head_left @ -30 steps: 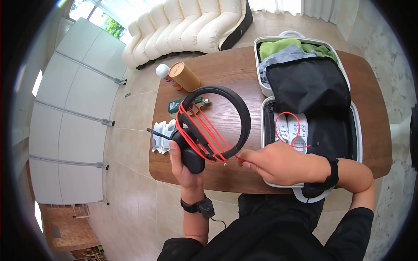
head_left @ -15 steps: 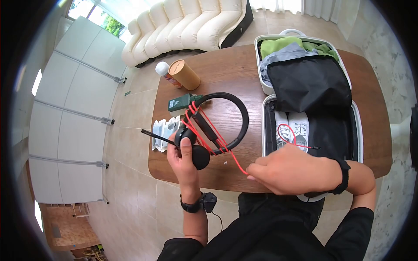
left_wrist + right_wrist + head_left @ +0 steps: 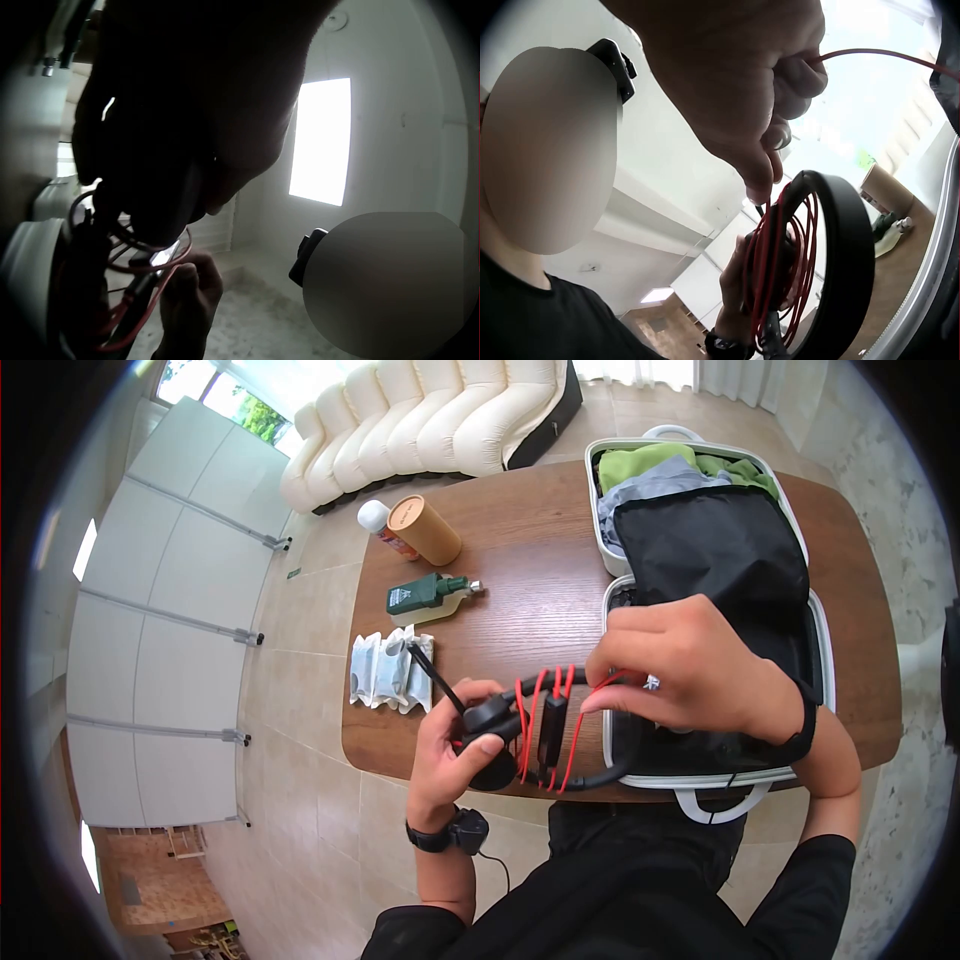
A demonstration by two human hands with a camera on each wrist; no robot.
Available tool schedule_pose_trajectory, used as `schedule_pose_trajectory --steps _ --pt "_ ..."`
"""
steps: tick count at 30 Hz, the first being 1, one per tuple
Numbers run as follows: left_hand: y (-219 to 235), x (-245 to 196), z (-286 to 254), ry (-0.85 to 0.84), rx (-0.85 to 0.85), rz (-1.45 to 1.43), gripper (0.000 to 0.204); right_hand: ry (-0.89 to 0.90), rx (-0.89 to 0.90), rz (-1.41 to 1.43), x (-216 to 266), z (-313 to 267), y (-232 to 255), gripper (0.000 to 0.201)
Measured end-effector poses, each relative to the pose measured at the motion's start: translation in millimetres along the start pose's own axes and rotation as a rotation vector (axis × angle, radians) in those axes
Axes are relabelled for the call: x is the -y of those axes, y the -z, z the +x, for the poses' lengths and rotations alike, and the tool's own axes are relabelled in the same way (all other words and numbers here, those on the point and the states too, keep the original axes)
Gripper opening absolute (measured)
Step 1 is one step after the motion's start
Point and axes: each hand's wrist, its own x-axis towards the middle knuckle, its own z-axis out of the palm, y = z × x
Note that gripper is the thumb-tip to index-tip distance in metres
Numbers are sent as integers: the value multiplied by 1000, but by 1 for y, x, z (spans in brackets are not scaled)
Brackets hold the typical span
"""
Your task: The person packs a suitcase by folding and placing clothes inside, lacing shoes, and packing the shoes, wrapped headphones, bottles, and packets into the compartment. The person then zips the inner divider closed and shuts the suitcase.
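Observation:
My left hand (image 3: 440, 765) grips a black headset (image 3: 482, 712) by its ear cups, with the thumb over the near one and the microphone boom (image 3: 432, 675) pointing up and away. Several turns of red cable (image 3: 522, 735) run around the headband, over a black inline control box (image 3: 551, 730). My right hand (image 3: 700, 670) pinches the cable between thumb and fingers at the headband's far end. In the right wrist view, the loose length of red cable (image 3: 885, 52) passes out through the curled fingers, and the headband (image 3: 851, 255) stands just below the hand.
An open white suitcase (image 3: 826, 680) lies on the right of the wooden table (image 3: 530, 550), with clothes (image 3: 645, 465) and a black divider (image 3: 710, 545). At the left are a cardboard tube (image 3: 430, 538), a white-capped can (image 3: 374, 517), a green-topped bottle (image 3: 415, 596) and soft packets (image 3: 385, 672).
The headset has tipped from upright to lying sideways and come lower. My right hand has risen from beside its lower edge to its far end, drawing the cable over the band.

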Motion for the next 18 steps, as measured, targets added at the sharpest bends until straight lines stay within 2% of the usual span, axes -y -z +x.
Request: schedule_pose_trajectory --steps 2,4,9,12,14,16,18 --pt "-2 -9 1 32 40 25 59 -42 -16 63 -3 1 5 26" --pt "-2 -13 0 64 123 -91 60 -57 3 107 -6 1 7 27" --pt "-1 -9 -1 33 90 -109 68 -134 1 296 -10 3 1 21" --pt "-5 -7 -2 21 49 -139 76 -122 24 277 -12 4 -1 13" --pt "-10 -6 -2 17 -56 -183 87 -135 19 326 -16 2 -10 15" --pt "-11 -5 -3 -10 -49 -172 89 -147 13 374 -15 1 -16 18" --pt "-22 -10 1 -102 -238 -258 87 -227 90 341 -11 -1 -21 23"
